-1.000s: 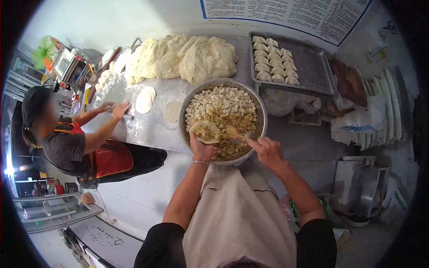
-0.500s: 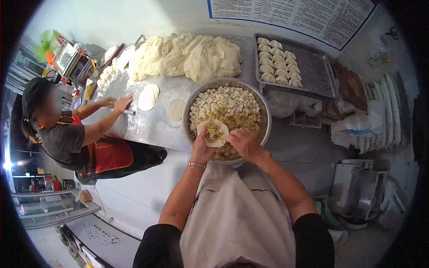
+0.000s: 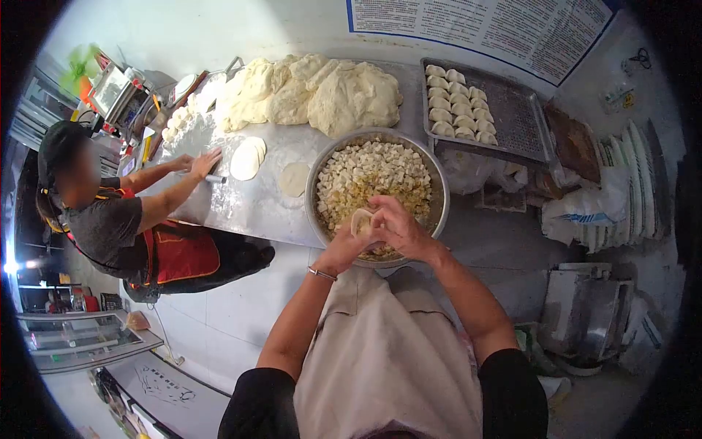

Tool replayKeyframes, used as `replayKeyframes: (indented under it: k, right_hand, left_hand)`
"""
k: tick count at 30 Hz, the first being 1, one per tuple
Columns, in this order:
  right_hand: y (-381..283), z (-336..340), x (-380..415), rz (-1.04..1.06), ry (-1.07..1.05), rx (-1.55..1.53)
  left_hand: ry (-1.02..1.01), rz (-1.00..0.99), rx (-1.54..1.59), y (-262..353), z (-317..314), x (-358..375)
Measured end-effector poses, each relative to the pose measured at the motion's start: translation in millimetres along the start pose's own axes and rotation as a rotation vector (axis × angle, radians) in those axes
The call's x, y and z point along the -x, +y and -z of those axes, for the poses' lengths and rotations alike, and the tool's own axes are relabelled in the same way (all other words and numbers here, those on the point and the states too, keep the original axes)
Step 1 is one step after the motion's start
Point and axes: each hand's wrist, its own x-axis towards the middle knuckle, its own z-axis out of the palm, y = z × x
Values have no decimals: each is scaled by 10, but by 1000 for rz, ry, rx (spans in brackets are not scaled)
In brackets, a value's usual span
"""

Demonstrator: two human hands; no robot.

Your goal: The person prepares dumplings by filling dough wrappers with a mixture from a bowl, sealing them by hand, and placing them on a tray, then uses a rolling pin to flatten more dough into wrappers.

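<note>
Both my hands meet over the near rim of a large metal bowl of diced filling. My left hand cups a dough wrapper from below, its fingers closed round it. The fingers of my right hand press on the wrapper's right side. The wrapper is partly folded up, and most of it and its contents are hidden by my fingers. Left of the bowl, a flat round wrapper lies on the metal table.
A big dough mass lies behind the bowl. A perforated tray at the back right holds rows of dumplings. At the left, a co-worker rolls dough beside stacked wrappers. A machine stands at lower right.
The open, filled wrapper has been folded up between my hands. My right hand has moved in against my left. The view has shifted slightly.
</note>
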Motion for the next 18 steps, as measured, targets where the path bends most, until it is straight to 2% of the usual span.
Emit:
replayKeyframes:
  k: [3,6,9,12,15,18]
  right_hand:
    - [-140,54,11,-57,-18,-7]
    - [-305,78,32,-49,17,19]
    - [-588,114,38,-78,304,19]
    - [-330,-11,167,-300,328,-733]
    - [-389,-11,223,-426,322,-670]
    - [-397,39,226,-104,393,47]
  left_hand:
    - [109,-444,-643,-39,2,36]
    - [117,-535,-511,-91,24,38]
    - [130,-293,-116,87,-126,184]
    - [100,-300,146,111,-176,173]
    - [24,-277,226,97,-151,161]
    - [2,-285,210,107,-197,168]
